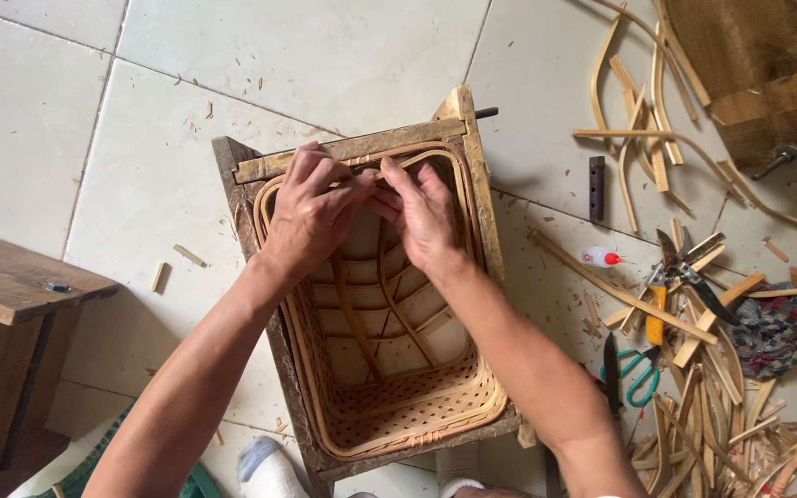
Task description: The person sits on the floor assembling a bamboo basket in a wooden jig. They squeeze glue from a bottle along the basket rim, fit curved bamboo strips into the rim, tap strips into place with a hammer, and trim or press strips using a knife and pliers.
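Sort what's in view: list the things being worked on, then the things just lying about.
In hand:
left hand and right hand on the far rim of the woven basket
wooden frame around it

Lying about:
glue bottle
pruning shears
green-handled scissors
bamboo strips

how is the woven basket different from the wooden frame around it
The woven basket is pale, made of thin strips with a rounded rim; the wooden frame is dark, weathered, built from thick boards with square corners. The basket sits inside, while the frame encloses it and rests on the tiled floor. The left hand and right hand work at the basket's rim, beside the frame's top board. Both are rectangular.
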`<action>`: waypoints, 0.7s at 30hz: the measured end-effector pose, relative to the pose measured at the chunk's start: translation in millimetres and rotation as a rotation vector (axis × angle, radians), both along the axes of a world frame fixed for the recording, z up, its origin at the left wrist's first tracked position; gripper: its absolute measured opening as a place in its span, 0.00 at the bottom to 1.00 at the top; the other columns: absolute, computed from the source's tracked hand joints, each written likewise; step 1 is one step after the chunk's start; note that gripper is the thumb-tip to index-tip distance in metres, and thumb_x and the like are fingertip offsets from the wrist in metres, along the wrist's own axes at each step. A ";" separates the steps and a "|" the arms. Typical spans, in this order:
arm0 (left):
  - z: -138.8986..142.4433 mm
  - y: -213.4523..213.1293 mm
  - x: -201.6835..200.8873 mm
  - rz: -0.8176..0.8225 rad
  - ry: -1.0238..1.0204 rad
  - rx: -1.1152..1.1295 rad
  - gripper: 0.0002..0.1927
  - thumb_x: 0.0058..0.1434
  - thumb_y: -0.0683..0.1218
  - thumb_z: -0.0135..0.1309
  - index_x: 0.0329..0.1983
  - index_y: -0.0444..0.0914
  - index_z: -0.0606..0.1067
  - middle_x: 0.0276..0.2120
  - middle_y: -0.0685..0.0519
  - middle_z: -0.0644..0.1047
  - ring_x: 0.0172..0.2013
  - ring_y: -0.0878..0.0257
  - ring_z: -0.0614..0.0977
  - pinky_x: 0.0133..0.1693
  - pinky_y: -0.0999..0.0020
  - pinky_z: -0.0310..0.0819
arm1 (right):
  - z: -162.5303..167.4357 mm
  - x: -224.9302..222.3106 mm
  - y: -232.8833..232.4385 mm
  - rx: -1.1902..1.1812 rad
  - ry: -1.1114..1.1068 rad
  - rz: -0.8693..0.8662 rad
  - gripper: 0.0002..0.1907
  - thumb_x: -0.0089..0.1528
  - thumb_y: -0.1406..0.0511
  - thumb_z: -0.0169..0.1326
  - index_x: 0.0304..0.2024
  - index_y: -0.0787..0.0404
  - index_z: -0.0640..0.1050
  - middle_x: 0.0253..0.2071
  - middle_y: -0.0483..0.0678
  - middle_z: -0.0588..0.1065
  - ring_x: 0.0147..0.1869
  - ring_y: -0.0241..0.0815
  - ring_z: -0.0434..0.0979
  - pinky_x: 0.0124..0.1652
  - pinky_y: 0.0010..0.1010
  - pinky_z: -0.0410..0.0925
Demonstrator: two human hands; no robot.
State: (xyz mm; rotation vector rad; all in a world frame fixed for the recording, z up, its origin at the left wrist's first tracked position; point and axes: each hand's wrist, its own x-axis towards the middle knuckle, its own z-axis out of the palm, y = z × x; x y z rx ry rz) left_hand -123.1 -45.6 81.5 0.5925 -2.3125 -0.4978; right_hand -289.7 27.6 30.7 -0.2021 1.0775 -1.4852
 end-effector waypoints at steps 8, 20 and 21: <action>5.6 4.3 5.6 -0.014 -0.097 -0.011 0.15 0.61 0.40 0.66 0.51 0.40 0.82 0.39 0.54 0.73 0.44 0.57 0.74 0.56 0.56 0.67 | 9.6 -21.1 8.1 0.047 0.074 0.154 0.10 0.66 0.65 0.58 0.47 0.59 0.73 0.42 0.49 0.80 0.48 0.41 0.83 0.47 0.42 0.79; 4.0 3.8 -0.4 0.024 -0.157 -0.010 0.15 0.61 0.44 0.65 0.52 0.44 0.83 0.42 0.53 0.75 0.47 0.54 0.73 0.63 0.49 0.61 | 10.4 -13.7 3.0 0.071 0.178 0.103 0.13 0.63 0.61 0.60 0.46 0.60 0.74 0.40 0.49 0.80 0.45 0.40 0.82 0.47 0.37 0.78; 0.9 3.9 -2.4 0.040 -0.177 -0.026 0.13 0.61 0.45 0.64 0.50 0.43 0.83 0.46 0.52 0.76 0.52 0.52 0.73 0.65 0.48 0.58 | 9.7 -12.7 2.7 0.061 0.227 0.093 0.13 0.64 0.62 0.61 0.46 0.61 0.75 0.41 0.49 0.80 0.46 0.39 0.81 0.48 0.35 0.77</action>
